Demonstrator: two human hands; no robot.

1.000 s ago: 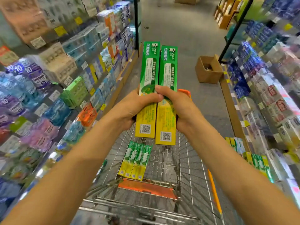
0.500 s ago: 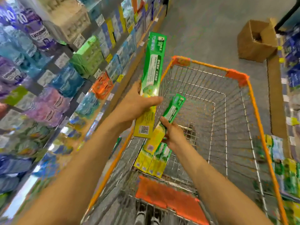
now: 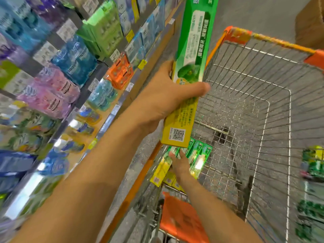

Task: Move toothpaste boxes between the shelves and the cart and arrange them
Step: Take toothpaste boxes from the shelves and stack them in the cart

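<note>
The orange child-seat flap (image 3: 182,223) sat nearest, at the cart's handle end. Just beyond it, the right hand (image 3: 180,165) lay low in the cart (image 3: 263,120), on the row of toothpaste boxes (image 3: 198,155) lined up on the wire floor against the cart's left wall. A second earlier that hand had held a box up beside the other one; half a second ago it was carrying it down; now the box seemed to have joined the row. Blur hid whether the fingers were still wrapped round it or only pressing it flat, so I cannot tell that grip. Above the cart's left rim, the left hand (image 3: 168,100) clasped the remaining toothpaste box (image 3: 187,76) about its middle, thumb across the front, green end pointing away from the handle. By my judgement one box was placed and this one was next. Left of the cart ran the shelves (image 3: 70,67); beyond its far corner, a cardboard carton (image 3: 310,21).
</note>
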